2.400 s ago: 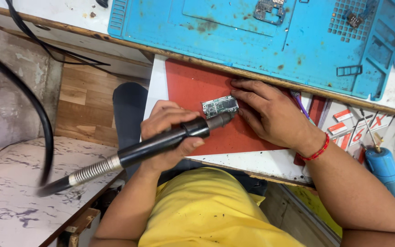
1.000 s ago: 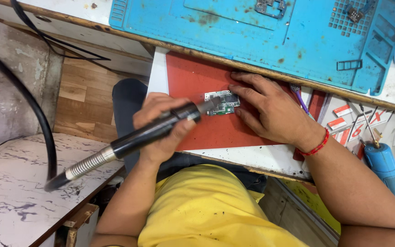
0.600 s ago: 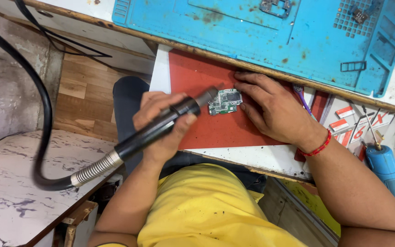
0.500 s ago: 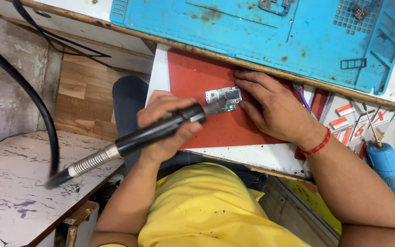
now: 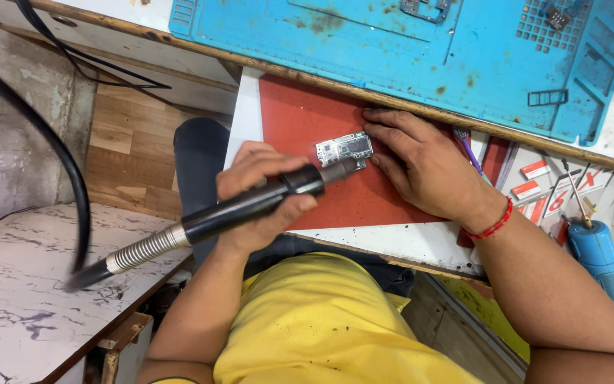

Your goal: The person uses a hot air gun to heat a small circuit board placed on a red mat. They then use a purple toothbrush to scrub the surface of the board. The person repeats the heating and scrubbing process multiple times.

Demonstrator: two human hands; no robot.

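- Two hands work over a red mat [image 5: 300, 121] on the white surface [image 5: 392, 242], with one small circuit board [image 5: 345, 148] between them.
- The left hand [image 5: 261, 195] is clenched around a black hot-air handpiece [image 5: 250, 206]; its grip sits on the barrel just behind the metal nozzle [image 5: 341, 171].
- The handpiece's long axis runs from lower left to upper right: a coiled metal strain relief [image 5: 143, 249] and a thick black hose [image 5: 51, 142] trail off to the left, and the nozzle points up and right.
- The circuit board lies on the mat just beyond the nozzle tip, up and to the right of the left grip. Tip and board's lower edge look touching or nearly so; I cannot tell which.
- The board's long axis lies roughly left to right, slightly tilted, so the nozzle meets its lower edge at a slant.
- The right hand [image 5: 428, 167] rests flat on the mat, fingers [image 5: 392, 135] spread, fingertips against the board's right end. It pins the board rather than closing around it.
- The right hand is nearer to the board than the left, which reaches it only through the tool.
- Above the mat lies a blue silicone work mat [image 5: 406, 50]; to the right are a blue-handled tool [image 5: 602, 263] and red-and-white small packets [image 5: 541, 192].
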